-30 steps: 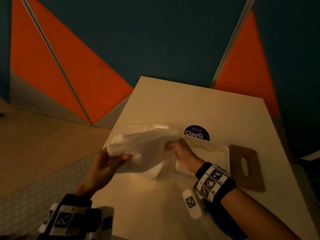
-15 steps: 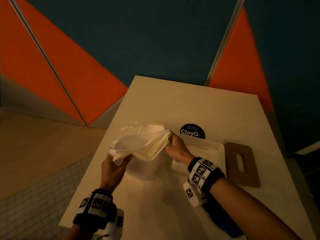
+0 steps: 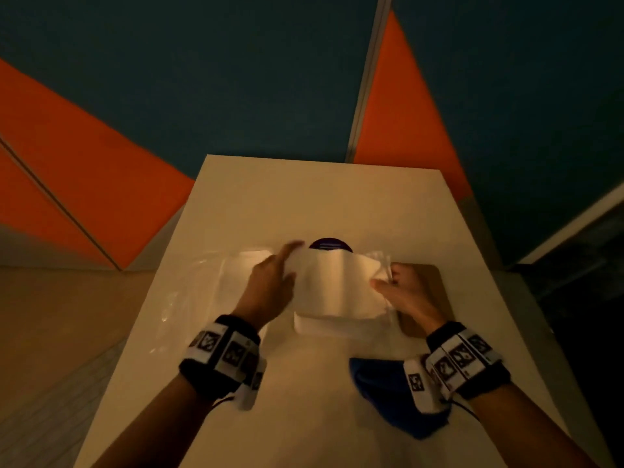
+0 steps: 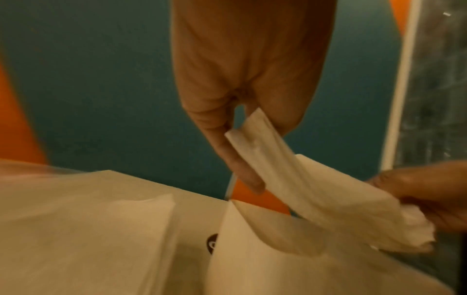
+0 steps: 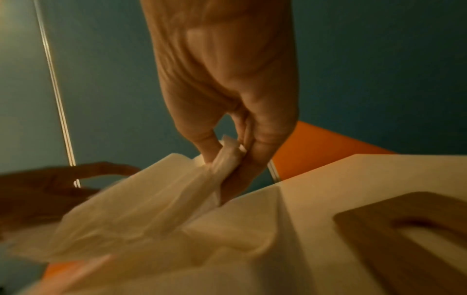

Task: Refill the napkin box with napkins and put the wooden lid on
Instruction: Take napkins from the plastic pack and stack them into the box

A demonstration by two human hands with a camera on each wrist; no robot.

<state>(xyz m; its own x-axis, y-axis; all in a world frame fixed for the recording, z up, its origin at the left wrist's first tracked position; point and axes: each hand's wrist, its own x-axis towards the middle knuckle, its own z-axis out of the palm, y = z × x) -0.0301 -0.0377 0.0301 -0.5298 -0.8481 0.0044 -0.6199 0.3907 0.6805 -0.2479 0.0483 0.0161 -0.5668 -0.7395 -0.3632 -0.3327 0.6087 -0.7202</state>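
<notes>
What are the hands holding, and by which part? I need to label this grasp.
A stack of napkins: left hand holds its left end, right hand pinches its right end.

Both hands held out side by side, each gripping one end of the same stack.

The left hand [image 3: 270,288] has its forefinger stretched forward and its thumb [image 4: 242,159] and fingers clamped on the left end of the napkins [image 3: 337,285]. The right hand [image 3: 403,292] pinches the right end between its thumb [image 5: 204,143] and curled fingers. Both forearms reach forward from the lower edge of the head view, and each wrist wears a black band with printed markers.
</notes>
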